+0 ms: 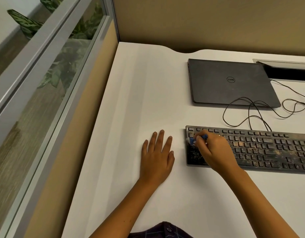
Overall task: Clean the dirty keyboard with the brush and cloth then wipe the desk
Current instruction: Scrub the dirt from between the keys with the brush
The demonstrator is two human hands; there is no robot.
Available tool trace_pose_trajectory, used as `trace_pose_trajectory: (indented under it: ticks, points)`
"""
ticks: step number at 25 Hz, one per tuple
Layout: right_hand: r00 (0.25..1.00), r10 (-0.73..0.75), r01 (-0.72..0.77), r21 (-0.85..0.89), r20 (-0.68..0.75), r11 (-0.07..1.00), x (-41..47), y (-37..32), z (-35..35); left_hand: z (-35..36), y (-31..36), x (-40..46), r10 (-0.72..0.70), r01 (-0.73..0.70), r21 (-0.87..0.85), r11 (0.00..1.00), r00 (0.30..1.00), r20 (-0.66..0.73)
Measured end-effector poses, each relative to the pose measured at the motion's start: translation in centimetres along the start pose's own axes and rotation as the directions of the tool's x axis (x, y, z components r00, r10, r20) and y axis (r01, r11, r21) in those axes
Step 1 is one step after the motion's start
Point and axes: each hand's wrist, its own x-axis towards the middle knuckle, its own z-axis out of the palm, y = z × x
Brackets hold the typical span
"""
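One flat black keyboard (pixel 261 148), speckled with pale crumbs, lies on the smooth white desk (pixel 139 93). The right hand (pixel 215 152) pinches one small blue brush (pixel 199 138) over the keyboard's left end. The left hand (pixel 157 157) lies flat just left of it, fingers slightly spread. Behind the keyboard sits one closed dark laptop (pixel 229 83).

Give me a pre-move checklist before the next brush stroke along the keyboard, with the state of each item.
1. Brush gripped by right hand: ok.
2. Bristles on the keys at the keyboard's left end: ok.
3. Left hand flat on the desk, apart from the keyboard, so not steadying it: not ok.
4. Debris remains across the keys to the right: ok, stroke needed.
5. Cable lies behind the keyboard, off the keys: ok.
6. Cloth ready for the wipe: cannot tell, none in view.
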Motion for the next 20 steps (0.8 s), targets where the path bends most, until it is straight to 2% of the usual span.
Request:
trace_pose_trajectory:
  ticks: [5,10,13,16,20]
  points:
    - [0.998,0.022,-0.018,0.061,-0.055,0.998,-0.7,0.2,0.0,0.0,0.1,0.0,-0.006,0.006,-0.003,1.0,1.0,0.004]
    - [0.998,0.016,-0.019,0.067,0.057,0.998,-2.2,0.5,-0.2,0.0,0.1,0.0,-0.012,0.012,-0.002,1.0,1.0,0.018]
    - [1.0,0.009,-0.007,0.15,-0.011,0.989,-2.4,0.5,-0.4,0.0,0.1,0.0,-0.01,0.01,-0.002,1.0,1.0,0.012]
    - [0.999,-0.013,0.017,0.088,-0.04,0.996,-2.7,0.3,0.0,-0.1,0.1,0.1,-0.009,0.008,0.006,1.0,1.0,0.011]
    - [0.999,-0.032,0.031,0.013,0.044,0.999,-4.1,0.2,0.3,-0.2,0.3,0.1,-0.009,0.009,0.007,1.0,1.0,0.017]
